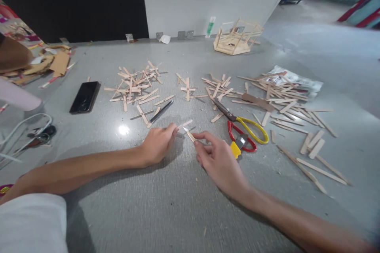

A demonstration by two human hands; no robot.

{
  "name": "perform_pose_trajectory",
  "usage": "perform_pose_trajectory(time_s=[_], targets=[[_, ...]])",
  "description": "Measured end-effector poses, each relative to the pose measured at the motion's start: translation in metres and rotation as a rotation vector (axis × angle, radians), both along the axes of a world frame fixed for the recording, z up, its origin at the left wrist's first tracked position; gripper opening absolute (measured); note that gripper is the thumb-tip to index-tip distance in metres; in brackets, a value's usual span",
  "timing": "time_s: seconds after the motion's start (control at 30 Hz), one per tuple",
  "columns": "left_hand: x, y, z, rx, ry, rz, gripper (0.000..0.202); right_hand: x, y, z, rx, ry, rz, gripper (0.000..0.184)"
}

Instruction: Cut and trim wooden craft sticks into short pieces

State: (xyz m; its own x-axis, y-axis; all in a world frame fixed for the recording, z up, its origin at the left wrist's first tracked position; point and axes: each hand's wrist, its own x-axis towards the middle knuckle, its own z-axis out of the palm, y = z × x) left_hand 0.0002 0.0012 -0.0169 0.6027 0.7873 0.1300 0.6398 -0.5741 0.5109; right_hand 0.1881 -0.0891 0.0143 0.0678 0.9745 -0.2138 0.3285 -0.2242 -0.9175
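Note:
My left hand (pixel 158 144) is closed, pinching a pale wooden craft stick (pixel 187 123) that points to the right just above the table. Close beside it, my right hand (pixel 218 158) grips a thin wooden stick-like piece (pixel 190 136) with a bright pointed tip; whether that tip is wood or a blade I cannot tell. The two tips nearly meet. Just past my right hand lie scissors (pixel 224 110) with yellow and red handles, and a yellow-ended cutter (pixel 236 149). A dark pen (pixel 162 111) rests beyond my left hand.
Loose craft sticks lie in piles at left (pixel 130 87) and right (pixel 285 99), near a plastic packet (pixel 311 86). A stick-built frame (pixel 233 45) and a glue tube (pixel 210 27) stand by the back panel (pixel 184 0). A phone (pixel 85 97) lies left, near cardboard scraps (pixel 60 63).

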Motion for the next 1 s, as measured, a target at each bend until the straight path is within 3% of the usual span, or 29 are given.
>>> perform_pose_trajectory(time_s=[0.1,0.27,0.4,0.53,0.67,1.0], targets=[[-0.001,0.001,0.008,-0.076,-0.100,0.003,0.037,0.004,-0.001,-0.002,0.041,0.021,-0.029,0.034],[-0.001,-0.002,0.032,-0.282,-0.252,-0.102,0.046,0.012,0.005,-0.002,0.195,0.206,-0.212,0.042],[0.001,-0.012,0.046,-0.717,-0.418,-0.271,0.041,0.015,0.008,0.006,0.124,0.387,-0.108,0.041],[0.003,-0.018,0.050,-0.951,-0.508,-0.183,0.039,0.014,0.007,0.008,0.152,0.489,-0.188,0.044],[0.002,-0.014,0.054,-0.948,-0.580,-0.005,0.034,0.018,0.008,0.004,0.201,0.532,-0.317,0.042],[-0.002,-0.007,0.051,-0.958,-0.583,-0.001,0.036,0.022,0.010,-0.004,0.245,0.542,-0.238,0.040]])
